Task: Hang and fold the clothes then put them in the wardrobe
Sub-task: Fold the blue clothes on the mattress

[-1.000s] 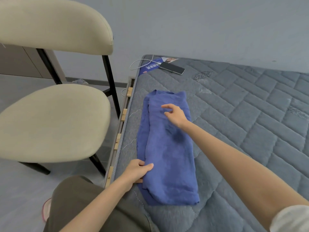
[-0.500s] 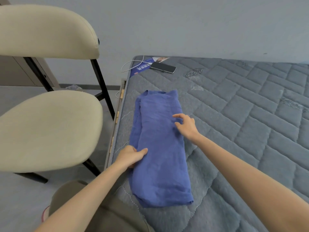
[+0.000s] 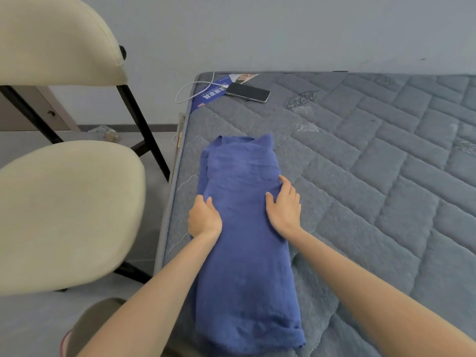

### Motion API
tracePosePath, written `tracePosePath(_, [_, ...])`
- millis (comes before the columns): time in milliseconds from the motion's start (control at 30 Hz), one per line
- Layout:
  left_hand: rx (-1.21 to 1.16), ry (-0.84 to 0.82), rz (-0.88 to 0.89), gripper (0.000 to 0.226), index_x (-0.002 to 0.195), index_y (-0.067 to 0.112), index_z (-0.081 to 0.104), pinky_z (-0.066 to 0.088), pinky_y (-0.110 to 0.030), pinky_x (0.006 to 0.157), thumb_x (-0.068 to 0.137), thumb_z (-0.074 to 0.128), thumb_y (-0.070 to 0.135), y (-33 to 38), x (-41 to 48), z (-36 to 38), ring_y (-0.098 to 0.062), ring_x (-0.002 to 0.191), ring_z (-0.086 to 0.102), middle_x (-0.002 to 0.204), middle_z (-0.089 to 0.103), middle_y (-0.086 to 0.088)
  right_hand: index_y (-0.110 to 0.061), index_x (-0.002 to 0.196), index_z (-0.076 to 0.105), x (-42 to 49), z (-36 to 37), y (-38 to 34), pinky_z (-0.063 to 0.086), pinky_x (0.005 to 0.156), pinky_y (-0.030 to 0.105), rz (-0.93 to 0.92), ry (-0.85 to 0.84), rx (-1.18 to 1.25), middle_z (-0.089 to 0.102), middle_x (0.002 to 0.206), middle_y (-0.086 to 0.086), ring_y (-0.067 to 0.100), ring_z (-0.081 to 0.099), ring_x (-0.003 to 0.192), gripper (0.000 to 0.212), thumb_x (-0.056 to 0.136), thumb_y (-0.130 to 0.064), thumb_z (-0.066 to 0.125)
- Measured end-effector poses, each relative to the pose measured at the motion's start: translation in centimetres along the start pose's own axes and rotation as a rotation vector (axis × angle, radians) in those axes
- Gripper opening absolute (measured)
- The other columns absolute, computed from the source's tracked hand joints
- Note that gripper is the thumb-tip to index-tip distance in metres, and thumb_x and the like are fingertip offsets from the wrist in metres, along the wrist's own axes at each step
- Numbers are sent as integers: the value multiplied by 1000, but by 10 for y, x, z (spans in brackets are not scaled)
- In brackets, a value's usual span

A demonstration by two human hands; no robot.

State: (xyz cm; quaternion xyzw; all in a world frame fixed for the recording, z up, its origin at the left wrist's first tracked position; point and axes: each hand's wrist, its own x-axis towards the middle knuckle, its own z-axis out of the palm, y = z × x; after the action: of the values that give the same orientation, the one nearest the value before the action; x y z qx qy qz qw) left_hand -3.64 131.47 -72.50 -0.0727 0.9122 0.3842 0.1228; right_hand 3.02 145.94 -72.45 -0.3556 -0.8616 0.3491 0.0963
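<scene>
My left hand [image 3: 204, 219] and right hand [image 3: 284, 212] clasped the folded blue garment [image 3: 244, 266] at its sides.
Left fingers [image 3: 198, 200] curled round its left edge, thumb on top; right fingers [image 3: 286, 185] bent over its right edge, thumb spread on the cloth. The garment lay lengthwise along the mattress [image 3: 373, 202] left edge, a chair [image 3: 64, 215] just left, a phone [image 3: 247, 92] at the far corner, quilting stretching wide to the right.

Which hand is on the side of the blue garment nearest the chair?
The left hand, gripping the blue garment on the side facing the chair; the right hand holds the opposite edge.
</scene>
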Motion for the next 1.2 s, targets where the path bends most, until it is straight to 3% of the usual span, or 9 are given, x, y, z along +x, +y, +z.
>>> tracePosePath(267, [-61,-64,53,40,91,14,54,38,-30,63,91,47,54,3,37,-5,-19,81,57,85,58,4,-9,147,26,3,7,1,29,106,38,-14,81,11,41,141,11,28,38,130,56,98,-31,45])
tracePosePath(433, [-216,-107,-1,51,53,18,33,26,-25,47,88,56,48,26,61,3,-12,49,39,51,39,9,-8,143,30,33,0,-3,39,100,41,80,-40,117,36,144,12,30,47,123,55,99,-38,43])
tracePosePath(600, [-279,-113,33,41,60,15,37,28,-25,48,93,54,33,46,85,15,-12,54,38,61,42,3,-6,141,32,56,5,-9,38,97,38,126,-60,112,37,143,14,32,48,122,56,98,-40,44])
tracePosePath(767, [-253,29,140,40,58,15,36,28,-29,52,97,46,21,50,109,18,-18,60,37,59,40,2,-6,138,34,59,10,-5,40,90,37,59,-40,39,41,137,12,33,53,113,52,98,-38,45])
tracePosePath(833, [-227,15,174,32,70,10,52,38,-34,62,98,45,22,46,114,16,-28,72,49,72,55,-6,-6,139,33,59,12,-4,41,86,35,38,-41,4,41,136,12,33,54,110,54,98,-40,44])
tracePosePath(900, [-222,-47,187,27,105,7,63,44,-34,82,99,45,25,44,117,14,-31,99,58,105,65,-11,-5,139,32,58,12,-3,41,84,34,35,-50,-14,40,136,12,34,54,110,56,98,-41,44])
tracePosePath(967, [-277,-83,194,39,134,10,50,37,-24,92,99,46,27,45,117,8,-23,116,53,127,58,-6,-5,139,32,58,11,-3,39,82,33,34,-64,6,40,137,12,33,54,111,56,98,-41,45])
tracePosePath(1067, [-296,-86,220,51,142,11,38,36,-22,94,97,49,30,39,109,-4,-17,115,52,131,54,-6,-5,132,38,58,5,0,39,80,30,73,-87,111,46,132,9,28,55,108,50,97,-39,48])
tracePosePath(1200, [-159,-117,131,68,142,5,37,38,-29,98,89,58,44,17,84,-21,-23,119,51,132,51,-11,-8,112,50,50,-7,6,43,70,27,178,-135,241,61,102,2,17,57,89,38,94,-42,51])
